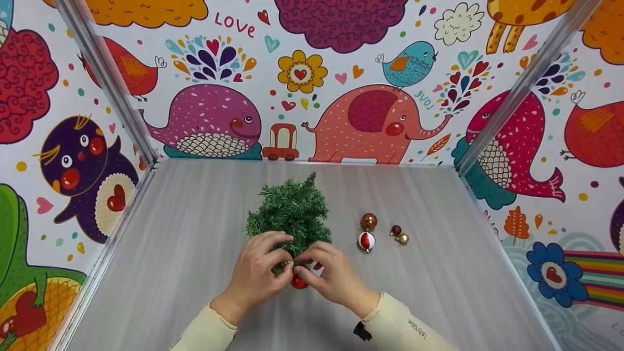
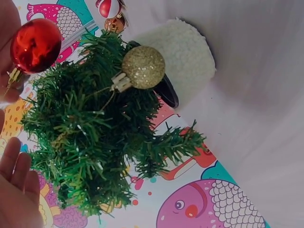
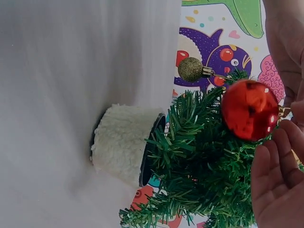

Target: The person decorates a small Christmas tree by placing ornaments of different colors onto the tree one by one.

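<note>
A small green artificial Christmas tree [image 1: 292,207] stands in front of the person, in a white, rough-textured pot [image 3: 124,142]. Both hands meet at its near side. The left hand [image 1: 261,265] and the right hand [image 1: 337,275] pinch with thumb and index finger at the top of a shiny red Christmas ball [image 3: 250,110]. Its gold cap and thread [image 2: 15,75] lie at the fingertips; the exact grip is partly hidden. A glittery gold ball [image 2: 143,67] hangs from a branch close to the left hand.
Right of the tree lie a brown-gold ball [image 1: 369,221], a red-and-white ball [image 1: 366,241], a small dark red ball [image 1: 396,229] and a small gold ball [image 1: 402,239]. Printed walls and metal rails [image 1: 531,83] enclose the grey table [image 1: 195,209].
</note>
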`<state>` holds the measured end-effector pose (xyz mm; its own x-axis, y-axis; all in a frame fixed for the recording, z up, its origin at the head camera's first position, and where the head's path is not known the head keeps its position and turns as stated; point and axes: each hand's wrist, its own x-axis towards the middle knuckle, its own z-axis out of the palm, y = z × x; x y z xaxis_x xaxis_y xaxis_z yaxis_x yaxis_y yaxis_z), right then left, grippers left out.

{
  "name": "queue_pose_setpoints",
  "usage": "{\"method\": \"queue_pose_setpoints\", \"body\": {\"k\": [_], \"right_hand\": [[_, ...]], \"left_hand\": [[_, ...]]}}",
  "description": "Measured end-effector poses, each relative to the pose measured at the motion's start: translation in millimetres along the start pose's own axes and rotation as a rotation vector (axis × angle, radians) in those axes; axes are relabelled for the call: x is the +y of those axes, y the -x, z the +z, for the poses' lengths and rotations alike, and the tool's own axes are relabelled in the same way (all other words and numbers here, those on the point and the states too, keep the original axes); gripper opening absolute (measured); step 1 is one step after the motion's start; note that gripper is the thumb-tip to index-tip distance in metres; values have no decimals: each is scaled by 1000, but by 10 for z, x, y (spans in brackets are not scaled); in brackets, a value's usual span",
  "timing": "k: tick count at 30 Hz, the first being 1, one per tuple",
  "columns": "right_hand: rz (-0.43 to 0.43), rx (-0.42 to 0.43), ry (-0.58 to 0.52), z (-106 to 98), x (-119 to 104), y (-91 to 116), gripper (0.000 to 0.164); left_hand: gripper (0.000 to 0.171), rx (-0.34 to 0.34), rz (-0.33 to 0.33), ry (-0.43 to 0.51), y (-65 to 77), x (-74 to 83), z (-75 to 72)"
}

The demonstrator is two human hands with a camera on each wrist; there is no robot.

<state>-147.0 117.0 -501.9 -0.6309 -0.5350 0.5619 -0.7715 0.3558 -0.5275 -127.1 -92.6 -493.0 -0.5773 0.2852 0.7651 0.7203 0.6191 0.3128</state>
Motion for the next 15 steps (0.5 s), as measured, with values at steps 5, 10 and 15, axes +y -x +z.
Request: {"method": "queue_pose_setpoints", "body": {"k": [5,10,15], "right_hand": [[-26,18,-37,47,8,-29,6],[-26,56,-47,71,6,-68,12],[-25,112,5,82,48,-94,14]], "left_hand": [[11,9,-1,14,0,3,-1],[11,4,0,-1,5,-21,-9],[13,-3,1,-105,24,-81,-2]]}}
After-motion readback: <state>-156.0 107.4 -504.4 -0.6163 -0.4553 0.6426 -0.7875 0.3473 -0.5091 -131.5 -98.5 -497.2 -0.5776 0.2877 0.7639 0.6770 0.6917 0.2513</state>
